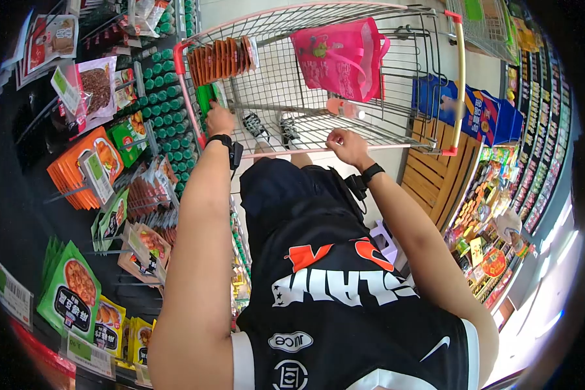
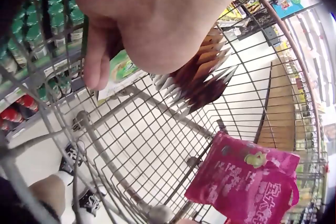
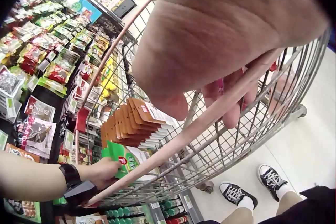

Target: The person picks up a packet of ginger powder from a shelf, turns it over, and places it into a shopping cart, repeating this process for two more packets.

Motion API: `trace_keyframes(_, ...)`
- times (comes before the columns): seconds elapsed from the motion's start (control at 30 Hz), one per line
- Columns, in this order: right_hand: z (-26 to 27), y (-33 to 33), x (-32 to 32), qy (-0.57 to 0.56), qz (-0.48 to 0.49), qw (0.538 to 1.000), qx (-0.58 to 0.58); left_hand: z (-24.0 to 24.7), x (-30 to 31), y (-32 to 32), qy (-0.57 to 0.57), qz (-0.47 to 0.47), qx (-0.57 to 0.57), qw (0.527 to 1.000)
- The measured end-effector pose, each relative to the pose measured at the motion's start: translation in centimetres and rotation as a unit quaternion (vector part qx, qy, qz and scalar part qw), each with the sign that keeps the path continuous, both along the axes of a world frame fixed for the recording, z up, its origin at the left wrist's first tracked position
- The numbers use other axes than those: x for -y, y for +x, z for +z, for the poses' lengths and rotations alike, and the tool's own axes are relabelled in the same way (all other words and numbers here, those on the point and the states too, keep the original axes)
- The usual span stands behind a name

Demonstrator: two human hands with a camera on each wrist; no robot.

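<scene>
My left hand (image 1: 220, 121) grips a green food packet (image 3: 122, 159) inside the left end of a wire shopping cart (image 1: 266, 97). In the left wrist view, its fingers (image 2: 95, 58) lie along the packet's edge. Beside it, a row of brown packets (image 1: 221, 58) stands upright against the cart's far left side. My right hand (image 1: 348, 147) is at the cart's near rim (image 3: 173, 148), fingers curled around the bar in the right wrist view. A pink bag (image 1: 341, 58) and a small pinkish bottle (image 1: 344, 108) are also in the cart.
Shelves at left carry hanging food packets (image 1: 71, 292), price tags (image 1: 94, 354) and rows of green-capped bottles (image 1: 169, 84). To the right stand a wooden slatted stand (image 1: 435, 166), a blue box (image 1: 481, 114) and more snack displays (image 1: 487, 214).
</scene>
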State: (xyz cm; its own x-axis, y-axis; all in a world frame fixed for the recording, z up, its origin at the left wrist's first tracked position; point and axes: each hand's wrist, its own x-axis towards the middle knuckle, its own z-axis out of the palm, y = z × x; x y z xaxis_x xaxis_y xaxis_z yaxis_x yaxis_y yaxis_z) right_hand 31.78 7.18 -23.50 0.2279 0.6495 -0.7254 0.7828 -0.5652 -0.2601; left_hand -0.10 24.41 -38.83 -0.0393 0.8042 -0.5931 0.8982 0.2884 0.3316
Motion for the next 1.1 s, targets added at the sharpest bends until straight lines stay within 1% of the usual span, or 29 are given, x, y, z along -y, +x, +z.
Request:
trace_keyframes(0.13, -0.1, -0.1, 0.1, 0.007, -0.004, 1.0, 0.006, -0.6, -0.5, 0.6, -0.055, 0.016, -0.019, 0.998)
trace_keyframes(0.27, 0.1, -0.2, 0.0, 0.012, -0.003, 1.0, 0.011, -1.8, -0.2, 1.0, -0.039, 0.003, -0.032, 0.999)
trace_keyframes(0.33, 0.1, -0.2, 0.1, 0.013, -0.002, 1.0, 0.017, -1.4, 0.0, 1.2, -0.033, -0.015, -0.038, 0.999)
trace_keyframes(0.47, -0.3, -0.3, 0.4, 0.037, -0.004, 0.999, 0.022, -1.1, -0.4, 1.3, -0.043, -0.017, -0.043, 0.998)
trace_keyframes(0.63, 0.2, -0.5, 0.3, 0.041, -0.002, 0.999, 0.025, -0.3, -0.4, 1.4, -0.02, -0.044, -0.066, 0.997)
trace_keyframes(0.73, 0.2, -0.5, 0.3, 0.046, -0.006, 0.999, 0.027, 1.2, -0.9, 1.8, -0.055, -0.026, -0.08, 0.995)
trace_keyframes(0.83, 0.6, -0.6, 0.1, 0.051, -0.011, 0.998, 0.025, 3.4, -1.3, 2.1, -0.084, -0.044, -0.067, 0.993)
trace_keyframes(0.93, 0.9, -0.7, 0.1, 0.055, -0.012, 0.998, 0.026, 5.1, -1.1, 2.4, 0.008, -0.157, -0.102, 0.982)
trace_keyframes(0.97, 0.9, -0.7, 0.1, 0.056, -0.012, 0.998, 0.026, 5.2, -1.3, 2.4, 0.041, -0.235, -0.14, 0.961)
trace_keyframes(1.03, 0.5, -0.6, 0.3, 0.066, -0.012, 0.997, 0.024, 4.8, -1.8, 2.2, 0.106, -0.385, -0.21, 0.892)
trace_keyframes(1.1, 0.4, -0.6, 0.5, 0.072, -0.007, 0.997, 0.023, 3.6, -2.0, 2.1, 0.18, -0.456, -0.165, 0.856)
